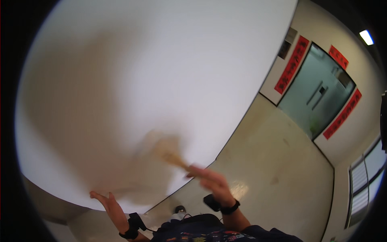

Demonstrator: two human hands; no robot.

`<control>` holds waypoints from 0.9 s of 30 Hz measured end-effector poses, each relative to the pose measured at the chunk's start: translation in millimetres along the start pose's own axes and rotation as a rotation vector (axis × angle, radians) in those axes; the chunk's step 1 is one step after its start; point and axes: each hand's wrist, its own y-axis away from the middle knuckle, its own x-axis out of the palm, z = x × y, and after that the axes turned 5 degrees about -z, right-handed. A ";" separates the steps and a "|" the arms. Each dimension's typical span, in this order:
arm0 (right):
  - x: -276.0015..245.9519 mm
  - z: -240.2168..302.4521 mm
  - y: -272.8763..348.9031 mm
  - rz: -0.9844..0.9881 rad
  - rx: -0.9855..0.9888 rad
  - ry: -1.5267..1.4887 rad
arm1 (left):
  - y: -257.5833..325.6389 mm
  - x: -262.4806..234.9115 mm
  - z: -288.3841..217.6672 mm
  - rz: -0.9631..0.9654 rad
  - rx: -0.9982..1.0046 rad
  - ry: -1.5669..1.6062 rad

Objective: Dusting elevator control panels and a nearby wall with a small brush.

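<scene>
A broad white wall (pixel 161 72) fills most of the view. My right hand (pixel 211 182) grips the wooden handle of a brush (pixel 171 158), blurred by motion, whose head rests against the wall low down. My left hand (pixel 105 202) is flat on the wall's lower part with fingers spread, holding nothing. Both wrists wear black bands.
A pale glossy floor (pixel 274 169) runs to the right toward a frosted glass door (pixel 314 97) framed by red paper strips. Windows with blinds (pixel 367 181) line the far right wall. A ceiling light (pixel 366 37) glows at the top right.
</scene>
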 end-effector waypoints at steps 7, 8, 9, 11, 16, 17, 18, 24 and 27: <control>-76.7 -4.4 -34.7 0.115 -0.007 -0.081 | 20.6 33.1 7.3 -0.081 -0.047 -0.191; -99.3 -8.3 -30.2 0.010 0.000 -0.037 | 26.0 36.6 2.2 -0.161 -0.097 0.371; -124.2 -14.3 -22.9 -0.108 0.013 0.042 | 25.2 29.9 -2.6 -0.146 -0.110 0.438; -161.3 -19.8 -7.2 -0.381 -0.051 0.106 | 17.2 16.8 -16.1 -0.228 -0.290 0.589; -182.9 -4.5 -4.2 -0.930 0.054 0.402 | 31.9 -19.3 -54.7 -0.090 0.193 -0.091; -177.8 -2.2 -5.1 -0.810 0.170 0.391 | 34.8 -21.1 -59.8 -0.101 0.091 0.230; -170.9 -2.5 -5.4 -0.685 0.210 0.272 | 42.4 -21.1 -64.8 -0.111 -0.022 0.544; -202.8 -0.1 25.2 -0.261 0.071 0.072 | 64.4 22.4 -66.0 -0.251 0.376 -0.048; -253.1 -0.1 25.9 -0.135 -0.025 -0.276 | 73.6 68.0 -64.3 -0.357 0.409 0.016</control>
